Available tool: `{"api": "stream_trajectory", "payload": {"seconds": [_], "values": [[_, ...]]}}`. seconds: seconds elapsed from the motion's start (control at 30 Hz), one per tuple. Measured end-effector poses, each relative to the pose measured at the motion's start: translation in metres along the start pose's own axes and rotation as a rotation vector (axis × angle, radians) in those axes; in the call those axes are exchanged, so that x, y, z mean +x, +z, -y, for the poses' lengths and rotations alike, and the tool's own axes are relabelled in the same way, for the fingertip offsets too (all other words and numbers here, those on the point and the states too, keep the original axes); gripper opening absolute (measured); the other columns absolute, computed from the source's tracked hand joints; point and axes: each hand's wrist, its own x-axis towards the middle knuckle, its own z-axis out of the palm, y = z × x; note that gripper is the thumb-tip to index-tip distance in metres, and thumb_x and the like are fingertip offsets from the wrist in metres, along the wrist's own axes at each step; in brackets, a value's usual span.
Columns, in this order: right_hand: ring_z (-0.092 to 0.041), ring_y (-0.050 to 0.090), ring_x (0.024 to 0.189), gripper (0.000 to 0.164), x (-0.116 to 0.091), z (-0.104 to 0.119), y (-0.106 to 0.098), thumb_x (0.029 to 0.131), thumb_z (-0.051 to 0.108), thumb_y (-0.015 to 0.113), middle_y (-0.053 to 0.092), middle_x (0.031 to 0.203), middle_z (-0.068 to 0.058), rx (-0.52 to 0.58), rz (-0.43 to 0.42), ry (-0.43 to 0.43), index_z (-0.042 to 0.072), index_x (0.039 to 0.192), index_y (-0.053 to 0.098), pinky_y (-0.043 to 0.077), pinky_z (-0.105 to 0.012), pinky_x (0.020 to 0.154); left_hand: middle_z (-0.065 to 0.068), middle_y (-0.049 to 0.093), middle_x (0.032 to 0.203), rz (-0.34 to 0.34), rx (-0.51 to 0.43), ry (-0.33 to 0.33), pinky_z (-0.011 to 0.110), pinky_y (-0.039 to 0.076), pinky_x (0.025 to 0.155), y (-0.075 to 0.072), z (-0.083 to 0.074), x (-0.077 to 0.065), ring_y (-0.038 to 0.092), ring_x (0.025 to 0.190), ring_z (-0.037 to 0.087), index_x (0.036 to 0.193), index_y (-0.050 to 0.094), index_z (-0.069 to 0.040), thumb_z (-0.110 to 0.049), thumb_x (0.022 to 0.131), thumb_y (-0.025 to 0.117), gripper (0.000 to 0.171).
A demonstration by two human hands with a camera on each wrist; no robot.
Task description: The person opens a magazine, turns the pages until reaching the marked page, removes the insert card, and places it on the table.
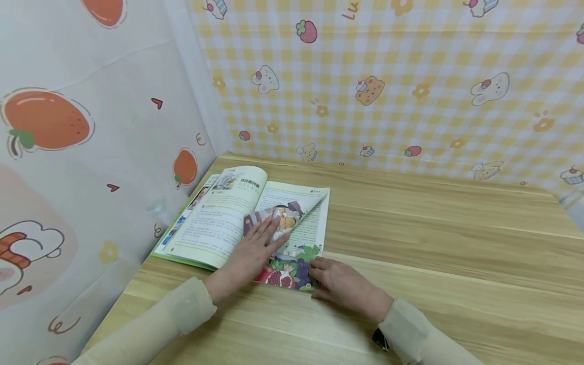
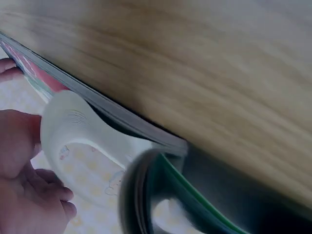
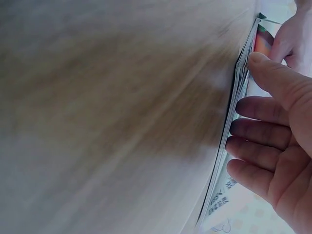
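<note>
An open magazine (image 1: 214,223) lies on the table, its left pages bulging upward. One right-hand leaf (image 1: 288,215) is curled over toward the spine, showing an illustrated side. My left hand (image 1: 253,251) rests on that leaf with its fingers extended. My right hand (image 1: 344,284) is at the magazine's lower right corner, beside printed grapes and a pomegranate. In the right wrist view, the right hand's fingers (image 3: 261,146) reach the page edges, fairly straight, with the thumb apart near the corner. The left wrist view shows the left hand (image 2: 29,190) over a curved page (image 2: 78,122).
The wooden table (image 1: 433,238) extends to the right of the magazine. A white patterned cloth (image 1: 123,111) hangs close on the left, and a yellow checked cloth (image 1: 388,61) hangs behind the table. A dark object (image 1: 380,339) shows beneath the right wrist.
</note>
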Motion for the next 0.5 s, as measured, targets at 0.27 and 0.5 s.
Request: {"api": "stream_trajectory", "payload": {"seconds": [0.27,0.5], "values": [[-0.033,0.063,0.119,0.044,-0.001,0.0,-0.001,0.087,0.031,0.071,0.065,0.127,-0.02,0.031,0.032,0.024,0.0,0.117,0.068,0.053,-0.041,0.1,0.015,0.036,0.157,-0.005,-0.013,-0.07,0.05,0.033,0.118,-0.002,0.016,-0.007,0.031,0.146,0.04,0.142,0.051,-0.01,0.008,0.084,0.062,0.062],[-0.031,0.063,0.118,0.042,0.0,-0.001,-0.001,0.088,0.029,0.07,0.065,0.128,-0.018,0.028,0.047,0.019,0.0,0.118,0.068,0.053,-0.04,0.1,0.021,0.036,0.156,0.089,-0.09,-0.204,0.053,0.03,0.119,-0.002,0.028,-0.015,0.031,0.146,0.039,0.144,0.043,0.003,-0.026,0.099,0.055,0.055]]}}
